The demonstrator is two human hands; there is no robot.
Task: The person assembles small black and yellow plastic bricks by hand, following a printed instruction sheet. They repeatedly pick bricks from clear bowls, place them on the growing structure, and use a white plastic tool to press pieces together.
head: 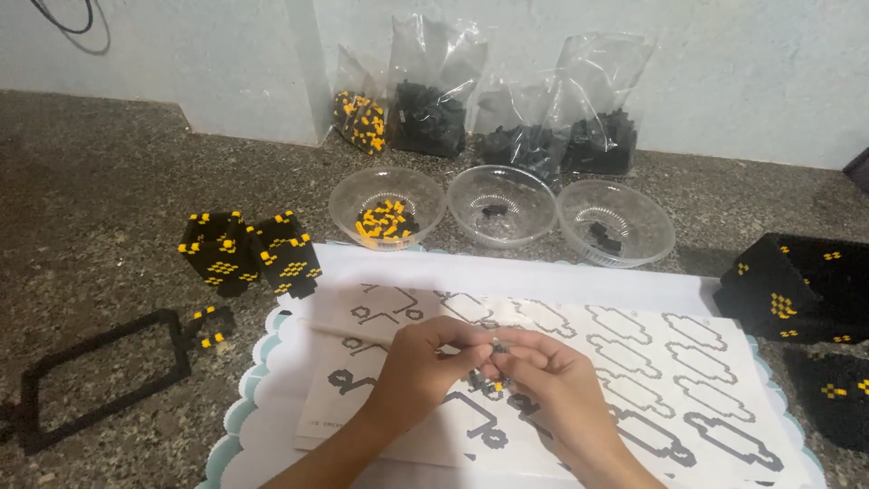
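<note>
Head view: both hands meet over a printed pattern sheet, pinching a tiny brick piece between them.

Speckled stone surface (109, 163) carries a white scalloped mat (272, 362) and the pattern sheet (634, 362) near the middle. Left hand (418, 367) and right hand (552, 380) touch at the fingertips, closed together on a small black-and-yellow brick cluster (489, 380) just above the sheet; it sits between them, no nearer to either, its long axis too small to tell. Far behind: three clear bowls (502, 204).
</note>
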